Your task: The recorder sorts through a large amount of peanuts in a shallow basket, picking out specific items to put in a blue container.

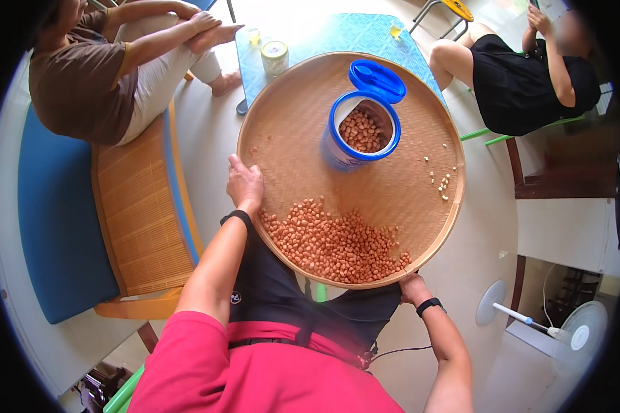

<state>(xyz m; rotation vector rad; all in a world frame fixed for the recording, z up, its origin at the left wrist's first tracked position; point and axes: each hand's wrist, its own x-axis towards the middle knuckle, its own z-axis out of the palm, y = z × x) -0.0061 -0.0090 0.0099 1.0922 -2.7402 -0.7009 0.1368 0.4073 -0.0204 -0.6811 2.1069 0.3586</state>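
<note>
A round woven bamboo tray [299, 134] reaches from my lap onto the blue table. My left hand [245, 181] grips its left rim, thumb lying over the edge. At the lower right, my right hand [412, 288] is at the rim, its fingers partly hidden beneath the tray. Reddish-brown shelled peanuts [336, 242] lie heaped along the near side. Upright on the tray's far half stands a blue-rimmed can [341, 155], its blue lid [377, 81] flipped back, with more peanuts [360, 131] inside. Several pale kernels [444, 183] are scattered near the right rim.
The blue-patterned table [336, 33] carries a lidded jar [275, 59] and two small cups, one [396, 30] at the far right. A person [88, 77] sits left on a wooden bench [139, 206]; another [516, 77] sits right. A standing fan [578, 335] is at lower right.
</note>
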